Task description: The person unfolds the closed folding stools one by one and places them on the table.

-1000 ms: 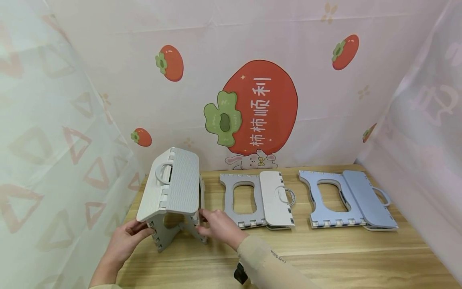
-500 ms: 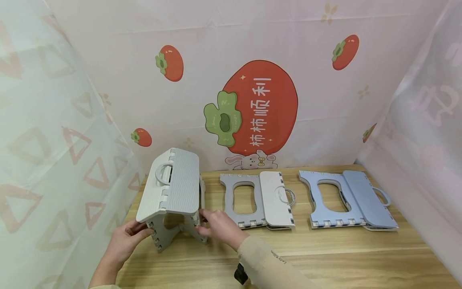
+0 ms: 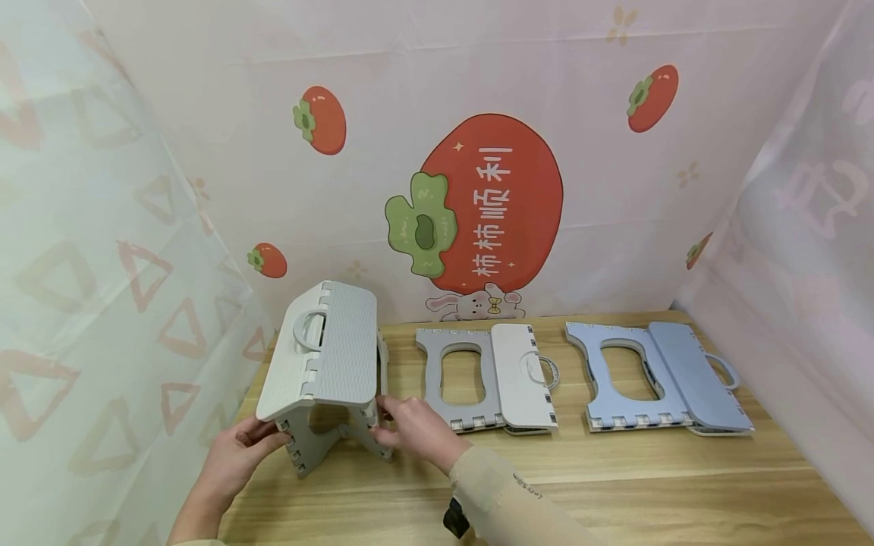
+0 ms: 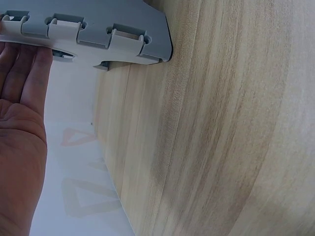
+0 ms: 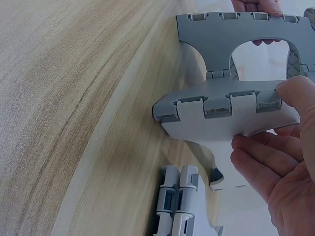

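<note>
A white and grey folding stool [image 3: 348, 341] stands half unfolded at the left, its two seat panels sloping like a roof from a raised ridge with a loop handle [image 3: 309, 329]. My left hand [image 3: 228, 462] pinches the front edge of its left leg panel, thumb in front and fingers behind. On the opposite side, my right hand [image 3: 419, 432] holds the front edge of the right leg panel [image 5: 221, 108]. In the right wrist view the thumb lies over the hinged edge and the fingers press its outer face. A grey hinge strut [image 3: 341, 431] joins the legs low down.
A second white and grey stool [image 3: 522, 375] lies folded flat right of my right hand, close to it. Farther right lies a folded blue stool [image 3: 703, 375]. Printed cloth walls [image 3: 614, 189] enclose the wooden table [image 3: 614, 485] at the back and both sides.
The stool's ridge has sunk very slightly and its left seat edge has edged left. Both hands keep their hold on the leg panels.
</note>
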`<action>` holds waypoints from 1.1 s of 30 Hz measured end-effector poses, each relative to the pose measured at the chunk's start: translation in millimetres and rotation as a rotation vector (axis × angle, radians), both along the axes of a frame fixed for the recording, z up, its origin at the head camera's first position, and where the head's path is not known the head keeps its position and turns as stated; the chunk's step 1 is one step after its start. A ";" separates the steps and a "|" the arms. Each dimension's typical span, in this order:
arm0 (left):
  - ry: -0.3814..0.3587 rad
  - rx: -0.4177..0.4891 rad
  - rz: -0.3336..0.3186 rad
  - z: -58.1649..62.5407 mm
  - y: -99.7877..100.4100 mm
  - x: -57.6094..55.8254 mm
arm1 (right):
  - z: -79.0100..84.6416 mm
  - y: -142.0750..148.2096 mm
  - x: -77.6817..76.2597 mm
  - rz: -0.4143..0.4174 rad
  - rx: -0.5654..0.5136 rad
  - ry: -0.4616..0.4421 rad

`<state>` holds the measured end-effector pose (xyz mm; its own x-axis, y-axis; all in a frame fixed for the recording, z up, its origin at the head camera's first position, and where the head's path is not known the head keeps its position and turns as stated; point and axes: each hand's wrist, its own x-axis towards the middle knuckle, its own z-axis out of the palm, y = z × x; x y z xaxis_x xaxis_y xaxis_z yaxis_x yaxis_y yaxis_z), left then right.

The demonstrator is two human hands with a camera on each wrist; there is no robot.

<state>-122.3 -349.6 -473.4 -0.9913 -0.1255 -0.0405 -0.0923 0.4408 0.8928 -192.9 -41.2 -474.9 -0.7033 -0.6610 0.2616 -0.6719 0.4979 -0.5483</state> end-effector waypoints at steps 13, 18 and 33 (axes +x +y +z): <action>0.001 0.017 -0.012 -1.2 -1.6 1.3 | 0.3 0.7 0.5 0.000 0.000 0.008; -0.009 0.018 -0.013 -2.0 -2.9 1.5 | -0.1 1.2 0.3 0.001 0.001 0.009; -0.001 0.013 -0.011 -2.7 -4.4 0.6 | 0.8 1.2 0.3 -0.013 0.013 -0.014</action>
